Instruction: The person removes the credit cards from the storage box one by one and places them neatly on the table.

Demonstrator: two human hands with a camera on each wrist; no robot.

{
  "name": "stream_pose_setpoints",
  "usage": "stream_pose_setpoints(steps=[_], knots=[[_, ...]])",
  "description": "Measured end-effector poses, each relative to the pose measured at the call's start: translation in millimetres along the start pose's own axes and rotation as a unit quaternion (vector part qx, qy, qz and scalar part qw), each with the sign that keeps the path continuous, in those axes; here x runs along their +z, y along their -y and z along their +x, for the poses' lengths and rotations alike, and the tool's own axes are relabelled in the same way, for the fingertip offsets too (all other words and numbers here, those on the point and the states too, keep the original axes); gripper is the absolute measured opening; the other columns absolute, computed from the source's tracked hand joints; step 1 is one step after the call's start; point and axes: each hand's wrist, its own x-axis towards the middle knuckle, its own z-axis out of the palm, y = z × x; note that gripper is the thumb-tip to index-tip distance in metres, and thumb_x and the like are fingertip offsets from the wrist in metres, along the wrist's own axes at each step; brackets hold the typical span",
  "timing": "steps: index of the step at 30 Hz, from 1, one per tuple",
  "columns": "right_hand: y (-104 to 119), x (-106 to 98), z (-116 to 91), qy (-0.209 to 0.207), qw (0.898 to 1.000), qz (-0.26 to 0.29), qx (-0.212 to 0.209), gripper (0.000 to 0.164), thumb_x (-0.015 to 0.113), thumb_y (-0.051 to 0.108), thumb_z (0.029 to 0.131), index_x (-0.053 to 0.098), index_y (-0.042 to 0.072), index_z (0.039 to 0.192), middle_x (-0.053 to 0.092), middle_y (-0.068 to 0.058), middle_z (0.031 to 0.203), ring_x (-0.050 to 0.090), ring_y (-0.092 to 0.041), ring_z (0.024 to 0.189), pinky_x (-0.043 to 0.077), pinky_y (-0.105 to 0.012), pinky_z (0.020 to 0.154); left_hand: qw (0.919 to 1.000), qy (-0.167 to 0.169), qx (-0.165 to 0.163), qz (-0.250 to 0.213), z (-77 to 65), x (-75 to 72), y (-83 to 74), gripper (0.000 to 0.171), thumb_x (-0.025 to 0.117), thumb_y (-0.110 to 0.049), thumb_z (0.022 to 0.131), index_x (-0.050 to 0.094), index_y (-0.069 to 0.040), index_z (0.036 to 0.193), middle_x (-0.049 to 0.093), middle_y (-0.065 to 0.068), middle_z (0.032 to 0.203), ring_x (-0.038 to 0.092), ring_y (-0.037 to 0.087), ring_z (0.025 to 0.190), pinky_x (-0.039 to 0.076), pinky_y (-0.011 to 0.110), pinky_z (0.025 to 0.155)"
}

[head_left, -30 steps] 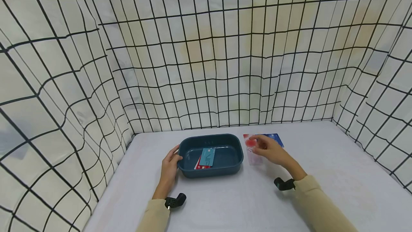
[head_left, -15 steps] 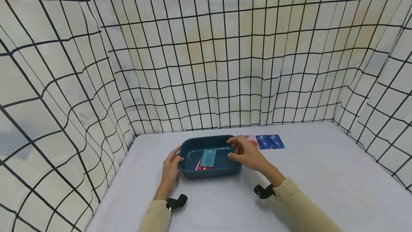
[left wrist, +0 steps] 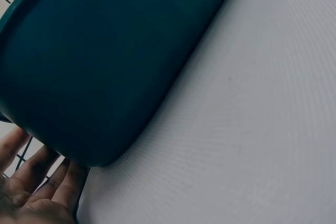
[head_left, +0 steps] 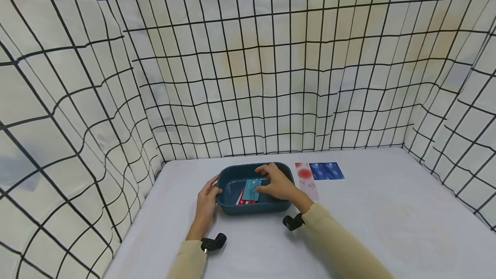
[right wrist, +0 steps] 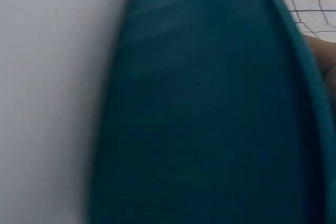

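Note:
A teal rectangular plastic basin (head_left: 255, 208) stands on the white table. My left hand (head_left: 206, 203) holds its left end, thumb over the rim and fingers along the outside; the left wrist view shows those fingers (left wrist: 68, 184) against the basin wall (left wrist: 105, 77). Inside lie a light blue card (head_left: 251, 189) and, partly under it, a red and white card (head_left: 245, 200). My right hand (head_left: 277, 184) hovers over the basin's right part, fingers loosely bent, thumb tip near the light blue card's edge. No card shows between its fingers. The basin wall (right wrist: 199, 103) mostly blocks the right wrist view.
Right of the basin lie a red and pink patterned card (head_left: 304, 172), a paler pink card (head_left: 309, 188) below it, and two dark blue cards (head_left: 327, 171) side by side. Black netting (head_left: 271, 72) over white sheeting rises behind the table and at both sides.
My right hand has moved left from above the cards on the table to over the basin, uncovering the pink and dark blue cards. My left hand keeps its hold on the basin.

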Motion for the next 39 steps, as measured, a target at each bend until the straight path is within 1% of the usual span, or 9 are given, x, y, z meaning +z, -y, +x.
stream_pose_setpoints(steps=[6, 9, 12, 16, 19, 22, 27, 34, 39], knots=[[-0.2, 11.4, 14.0, 0.029, 0.999, -0.005, 0.022, 0.06, 0.084, 0.023, 0.082, 0.059, 0.01, 0.136, 0.052, -0.015, 0.126, 0.057, -0.029, 0.109, 0.051, -0.047, 0.098, 1.0, -0.005, -0.006, 0.003, 2.4, -1.5, 2.7, 0.054, 0.048, -0.01, 0.098, 0.049, -0.016, 0.152, 0.055, 0.018, 0.149, 0.053, 0.033, 0.136, 0.04, 0.052, 0.115], [-1.3, 15.8, 18.0, 0.042, 0.998, -0.018, 0.036, 0.065, 0.086, 0.025, 0.08, 0.058, 0.011, 0.137, 0.051, -0.015, 0.127, 0.056, -0.027, 0.108, 0.051, -0.048, 0.098, 1.0, -0.005, -0.005, 0.003, 2.8, -1.5, 3.4, 0.054, 0.047, -0.01, 0.099, 0.049, -0.016, 0.152, 0.055, 0.018, 0.15, 0.053, 0.033, 0.137, 0.04, 0.053, 0.115], [-3.2, 18.0, 19.5, 0.052, 0.997, -0.035, 0.045, 0.069, 0.088, 0.027, 0.078, 0.058, 0.012, 0.138, 0.051, -0.015, 0.128, 0.051, -0.027, 0.111, 0.05, -0.049, 0.097, 1.0, -0.003, -0.002, 0.002, 2.2, -0.4, 3.7, 0.053, 0.047, -0.01, 0.099, 0.048, -0.015, 0.152, 0.055, 0.019, 0.15, 0.053, 0.034, 0.137, 0.04, 0.053, 0.115], [-6.1, 20.9, 21.4, 0.059, 0.996, -0.059, 0.041, 0.071, 0.089, 0.028, 0.076, 0.057, 0.013, 0.138, 0.051, -0.015, 0.129, 0.044, -0.028, 0.114, 0.048, -0.051, 0.096, 1.0, -0.003, 0.0, -0.001, 0.5, 0.0, 2.6, 0.054, 0.048, -0.01, 0.099, 0.048, -0.015, 0.153, 0.054, 0.019, 0.15, 0.053, 0.034, 0.137, 0.039, 0.053, 0.115], [-7.3, 22.7, 22.7, 0.064, 0.995, -0.072, 0.036, 0.076, 0.09, 0.029, 0.075, 0.056, 0.012, 0.14, 0.05, -0.015, 0.129, 0.042, -0.028, 0.113, 0.046, -0.051, 0.096, 1.0, -0.005, -0.001, -0.002, -0.5, -0.3, 1.4, 0.054, 0.048, -0.01, 0.099, 0.048, -0.015, 0.153, 0.054, 0.019, 0.151, 0.052, 0.034, 0.138, 0.039, 0.053, 0.116], [-8.0, 24.3, 23.0, 0.07, 0.992, -0.098, 0.036, 0.081, 0.091, 0.032, 0.073, 0.054, 0.011, 0.142, 0.049, -0.016, 0.131, 0.04, -0.03, 0.113, 0.045, -0.052, 0.097, 1.0, -0.004, -0.002, -0.004, -0.8, -0.7, 1.1, 0.054, 0.048, -0.009, 0.099, 0.048, -0.014, 0.153, 0.053, 0.019, 0.151, 0.052, 0.034, 0.138, 0.039, 0.053, 0.116], [-9.9, 26.3, 22.4, 0.072, 0.986, -0.146, 0.044, 0.081, 0.091, 0.035, 0.074, 0.054, 0.013, 0.143, 0.048, -0.017, 0.134, 0.04, -0.033, 0.116, 0.043, -0.054, 0.1, 1.0, 0.002, -0.003, -0.005, 0.6, -0.4, 1.6, 0.054, 0.048, -0.01, 0.099, 0.047, -0.015, 0.154, 0.053, 0.019, 0.152, 0.052, 0.034, 0.138, 0.038, 0.052, 0.116], [-9.6, 26.7, 22.8, 0.078, 0.983, -0.152, 0.059, 0.081, 0.09, 0.035, 0.075, 0.053, 0.014, 0.143, 0.049, -0.016, 0.137, 0.041, -0.033, 0.119, 0.041, -0.057, 0.104, 1.0, 0.004, 0.002, -0.002, 0.3, -1.5, 1.6, 0.055, 0.046, -0.01, 0.101, 0.044, -0.013, 0.155, 0.052, 0.021, 0.152, 0.051, 0.035, 0.139, 0.038, 0.052, 0.116], [-9.2, 24.9, 23.0, 0.078, 0.982, -0.156, 0.067, 0.081, 0.09, 0.035, 0.075, 0.053, 0.013, 0.143, 0.05, -0.015, 0.139, 0.041, -0.033, 0.12, 0.04, -0.058, 0.107, 1.0, 0.005, 0.002, 0.001, 1.0, -1.1, 2.3, 0.054, 0.046, -0.01, 0.101, 0.045, -0.014, 0.155, 0.052, 0.021, 0.152, 0.051, 0.035, 0.139, 0.037, 0.053, 0.117]])
